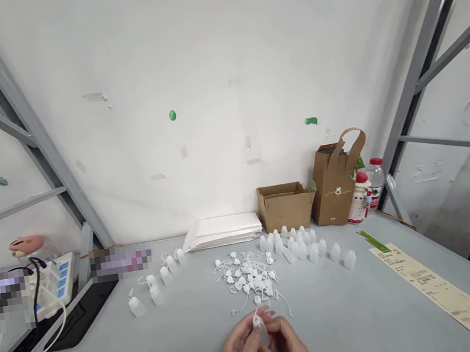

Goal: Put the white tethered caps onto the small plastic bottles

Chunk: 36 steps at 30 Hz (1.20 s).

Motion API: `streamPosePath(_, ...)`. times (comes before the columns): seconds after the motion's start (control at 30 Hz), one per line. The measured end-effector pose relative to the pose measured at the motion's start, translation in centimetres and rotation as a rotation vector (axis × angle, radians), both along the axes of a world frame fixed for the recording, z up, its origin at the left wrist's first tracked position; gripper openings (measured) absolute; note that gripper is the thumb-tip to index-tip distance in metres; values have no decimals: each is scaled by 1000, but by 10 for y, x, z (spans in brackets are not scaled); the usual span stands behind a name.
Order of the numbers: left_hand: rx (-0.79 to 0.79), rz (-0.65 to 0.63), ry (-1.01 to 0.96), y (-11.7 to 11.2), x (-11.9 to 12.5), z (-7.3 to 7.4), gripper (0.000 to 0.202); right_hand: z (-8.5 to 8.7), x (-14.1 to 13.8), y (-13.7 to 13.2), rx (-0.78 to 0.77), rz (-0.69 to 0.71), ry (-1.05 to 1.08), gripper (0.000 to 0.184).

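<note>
Near the front edge of the table, a small translucent white plastic bottle [263, 336] with a white cap stands upright between my hands. My left hand [240, 351] is closed on its side, with the thumb against the neck below the cap. From the other side my right hand [290, 344] grips the lower body with bent fingers. Just beyond the fingertips lies a loose pile of white caps with thin loop straps [252, 276]. Several uncapped bottles [301, 248] stand behind it to the right. On the left are several bottles with strapped caps [156, 293].
At the back sit a stack of white packets [225, 230], an open cardboard box [286, 209], a brown paper bag [334, 190] and drink bottles [360, 198]. A long printed paper strip [437, 290] lies right. Left are a power strip [62, 278] with cables and a black tablet-like slab [83, 313].
</note>
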State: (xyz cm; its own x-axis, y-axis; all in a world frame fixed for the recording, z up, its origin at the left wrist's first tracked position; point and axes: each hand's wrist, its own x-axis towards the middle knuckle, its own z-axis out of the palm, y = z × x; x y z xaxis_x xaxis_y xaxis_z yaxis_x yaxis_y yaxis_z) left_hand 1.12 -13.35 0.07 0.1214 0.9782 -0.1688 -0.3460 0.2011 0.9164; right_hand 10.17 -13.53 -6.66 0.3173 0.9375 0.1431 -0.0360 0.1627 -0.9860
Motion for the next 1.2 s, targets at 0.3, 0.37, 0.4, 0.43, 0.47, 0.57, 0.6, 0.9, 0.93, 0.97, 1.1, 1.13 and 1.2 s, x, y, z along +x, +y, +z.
streamPosePath(0.3, -80, 23, -38, 2, 0, -2, 22, 1, -2, -2, -56, 23, 23, 34)
streamPosePath(0.37, -78, 23, -50, 3, -1, -3, 21, 1, -2, -2, -58, 28, 26, 34)
streamPosePath(0.4, -74, 21, -54, 3, -1, -3, 21, 0, -2, -2, -56, 30, 26, 34)
streamPosePath(0.43, -67, 18, -55, 3, -2, -4, 22, -1, -2, -2, -55, 33, 26, 33)
streamPosePath(0.47, -61, 17, -53, 4, -2, -4, 22, -1, -2, -2, -53, 37, 26, 33)
streamPosePath(0.57, -63, 8, -37, 4, -3, -4, 24, -4, -1, -1, -50, 41, 31, 32)
streamPosePath(0.6, -66, 6, -31, 3, -3, -4, 24, -5, -2, -1, -48, 40, 36, 33)
streamPosePath(0.9, -55, -18, 9, 4, -4, -4, 32, 3, -4, -1, -46, 29, 176, 34)
streamPosePath(0.93, -54, -16, 9, 5, -4, -5, 32, 5, -4, -1, -46, 33, 193, 34)
streamPosePath(0.97, -51, -14, 10, 5, -4, -6, 31, 6, -4, -1, -44, 37, 210, 33)
streamPosePath(1.1, -49, -23, 8, 7, -4, -8, 32, 9, -4, -1, -32, 49, 267, 31)
streamPosePath(1.13, -54, -27, 7, 7, -5, -9, 32, 9, -4, -1, -30, 52, 275, 31)
streamPosePath(1.2, -66, -30, 3, 9, -6, -10, 33, 8, -4, -1, -30, 54, 281, 30)
